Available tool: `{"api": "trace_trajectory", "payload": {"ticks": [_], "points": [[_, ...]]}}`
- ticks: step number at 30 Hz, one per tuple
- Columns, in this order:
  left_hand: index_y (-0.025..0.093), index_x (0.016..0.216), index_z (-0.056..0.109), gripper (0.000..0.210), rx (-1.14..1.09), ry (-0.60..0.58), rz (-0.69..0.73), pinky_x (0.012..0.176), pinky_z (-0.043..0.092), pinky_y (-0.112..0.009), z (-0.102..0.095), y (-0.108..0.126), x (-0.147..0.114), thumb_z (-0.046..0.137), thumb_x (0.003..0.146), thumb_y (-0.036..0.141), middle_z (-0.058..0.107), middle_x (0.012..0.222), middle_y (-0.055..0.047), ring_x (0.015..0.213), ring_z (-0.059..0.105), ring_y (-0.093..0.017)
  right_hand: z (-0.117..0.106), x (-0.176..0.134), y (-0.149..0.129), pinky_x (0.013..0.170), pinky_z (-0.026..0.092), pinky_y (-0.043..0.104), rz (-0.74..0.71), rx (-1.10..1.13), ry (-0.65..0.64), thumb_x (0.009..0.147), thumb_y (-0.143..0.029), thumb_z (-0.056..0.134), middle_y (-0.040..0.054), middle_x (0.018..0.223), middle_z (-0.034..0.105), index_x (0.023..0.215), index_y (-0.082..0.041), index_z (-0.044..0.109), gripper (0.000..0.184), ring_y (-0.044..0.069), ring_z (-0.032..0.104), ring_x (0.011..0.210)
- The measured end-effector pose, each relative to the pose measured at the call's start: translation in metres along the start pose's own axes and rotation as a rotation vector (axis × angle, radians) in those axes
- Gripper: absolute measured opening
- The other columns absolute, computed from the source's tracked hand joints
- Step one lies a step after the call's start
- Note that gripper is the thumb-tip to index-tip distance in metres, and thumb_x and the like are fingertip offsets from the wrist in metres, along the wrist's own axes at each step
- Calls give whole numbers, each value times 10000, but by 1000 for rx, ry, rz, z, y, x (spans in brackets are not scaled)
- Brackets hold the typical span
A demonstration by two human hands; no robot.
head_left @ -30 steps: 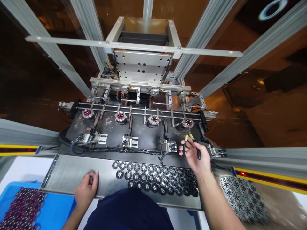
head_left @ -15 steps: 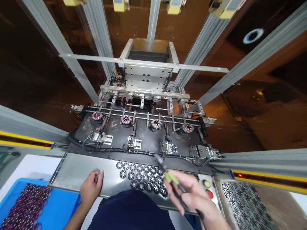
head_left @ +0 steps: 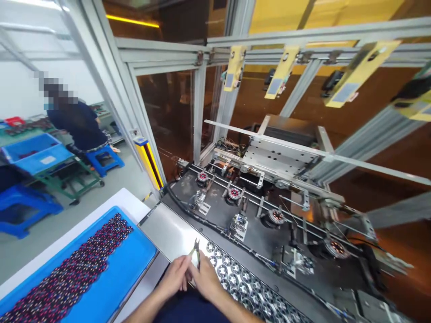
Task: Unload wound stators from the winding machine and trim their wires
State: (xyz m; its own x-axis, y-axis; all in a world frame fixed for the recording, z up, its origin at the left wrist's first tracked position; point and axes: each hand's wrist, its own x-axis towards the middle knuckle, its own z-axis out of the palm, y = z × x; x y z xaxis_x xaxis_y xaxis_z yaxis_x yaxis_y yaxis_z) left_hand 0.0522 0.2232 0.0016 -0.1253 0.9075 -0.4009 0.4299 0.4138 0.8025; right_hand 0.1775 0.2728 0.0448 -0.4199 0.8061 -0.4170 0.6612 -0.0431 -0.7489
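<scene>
A pair of diagonal cutters (head_left: 197, 245) with green handles points up and away from me, its jaws slightly apart. My right hand (head_left: 206, 274) is wrapped round the handles. Right beside it, my left hand (head_left: 175, 272) is closed, its fingertips at the left handle; what it holds, if anything, is hidden. Both hands are over the near edge of the steel plate (head_left: 168, 226). Just right of them, several round black-and-silver motor cores (head_left: 235, 268) lie in rows on the plate.
At left, a blue tray (head_left: 139, 251) holds many wound cores (head_left: 81, 264). Beyond the plate is a machine bed with round fixtures (head_left: 234, 194), cables and metal brackets. A yellow light curtain (head_left: 148, 163) stands on the frame. Farther left, a person (head_left: 79, 121) sits on a blue stool.
My view has swung left, bringing in the tray and the seated person. My right hand has brought the cutters left over the plate, and both hands have come together.
</scene>
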Motion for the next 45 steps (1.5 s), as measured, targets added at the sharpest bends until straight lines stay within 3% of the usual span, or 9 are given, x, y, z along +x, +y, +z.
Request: {"api": "trace_trajectory", "payload": {"ticks": [3,7,10,12,17,20,24,28,45], "points": [[159,1092,622,650,86,36,32,537,515,-280,-7,2,-2,223,928,645,700,713,-58,529,645,-176,-8,-13,5,938,473,400,-70,-193,11,865,-266,547,214,1132,680,1235,-86,598,414,328,648,1089],[175,1217,608,416,300,67,92,842,529,-371,-14,8,-8,498,882,395,734,943,-119,894,699,-270,-37,-31,8,877,524,356,-234,-368,13,826,-220,590,171,1048,733,1085,-137,696,292,298,705,964],[165,1086,682,307,468,85,142,875,517,-416,-32,20,-11,556,840,301,721,1041,-157,959,690,-317,-79,-38,13,902,536,349,-360,-466,95,886,-233,527,151,1096,731,1144,-160,679,309,273,702,1007],[159,1049,694,275,562,119,186,865,526,-411,-58,35,-3,550,857,293,719,1043,-159,960,693,-315,-118,-36,18,913,544,366,-435,-531,166,918,-230,476,152,1106,728,1156,-162,675,317,267,702,1016],[146,1226,598,386,757,256,344,945,490,-431,-144,116,73,457,951,377,666,1155,-168,1093,631,-308,-221,18,24,918,550,439,-583,-689,325,932,-243,448,185,1128,698,1146,-148,669,322,291,691,1023],[172,1234,582,384,868,236,482,1016,439,-443,-168,173,141,557,917,386,633,1200,-135,1200,552,-300,-255,74,19,885,564,445,-645,-765,346,882,-213,507,174,1142,676,1110,-164,674,287,292,680,1016],[172,1211,592,371,1003,99,603,1070,374,-535,-158,211,212,640,885,343,535,1365,-104,1297,463,-299,-261,130,21,940,541,424,-676,-821,335,747,-129,625,167,1199,636,993,-169,696,259,294,645,1077],[169,1213,596,355,1086,-17,621,1073,373,-568,-138,205,249,629,899,330,505,1406,-108,1308,457,-308,-253,151,38,984,508,444,-662,-812,310,768,-146,626,171,1275,594,1000,-178,687,242,306,608,1150],[174,1249,570,366,1140,-275,512,1013,452,-539,-133,188,301,612,915,318,526,1372,-111,1230,528,-289,-245,160,56,1053,404,547,-592,-746,156,928,-325,613,113,1405,500,1254,-176,575,360,296,483,1280]]}}
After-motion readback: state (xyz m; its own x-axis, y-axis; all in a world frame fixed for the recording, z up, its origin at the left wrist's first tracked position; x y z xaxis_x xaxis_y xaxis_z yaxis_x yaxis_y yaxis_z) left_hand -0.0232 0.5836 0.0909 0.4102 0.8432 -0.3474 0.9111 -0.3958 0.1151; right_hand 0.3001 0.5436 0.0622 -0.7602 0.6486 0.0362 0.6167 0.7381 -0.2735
